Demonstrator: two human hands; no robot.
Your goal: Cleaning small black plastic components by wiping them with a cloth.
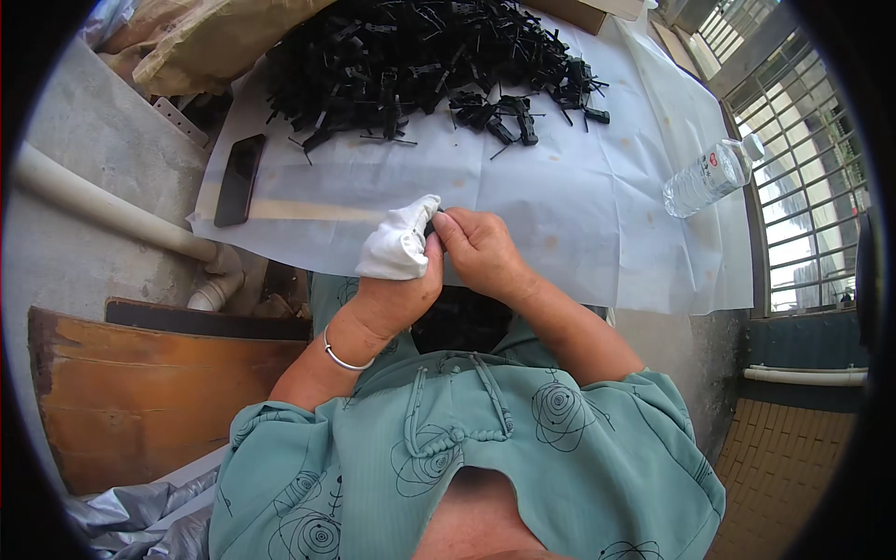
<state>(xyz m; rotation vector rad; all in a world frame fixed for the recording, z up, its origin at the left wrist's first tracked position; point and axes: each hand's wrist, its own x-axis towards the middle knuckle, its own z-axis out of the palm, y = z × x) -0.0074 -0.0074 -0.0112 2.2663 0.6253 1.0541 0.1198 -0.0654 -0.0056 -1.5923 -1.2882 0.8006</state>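
Close together at the table's near edge, my two hands meet in front of my lap. A white cloth covering (396, 245) wraps the fingers of my left hand (408, 282). My right hand (485, 250) is closed, thumb and fingers pinching against the left. Between them a bit of a small black plastic part (432, 225) shows; most of it is hidden by the fingers and cloth. Beyond the hands lies a big pile of black plastic parts (401, 65) with thin pins sticking out. A few loose parts (502, 117) lie at its near side.
White sheeting (579, 243) covers the table. A dark phone (240, 180) lies at the left, and a clear water bottle (711, 177) lies tilted at the right. Brown paper (215, 47) and a cardboard box (574, 11) are at the back. Something black (462, 319) sits in my lap.
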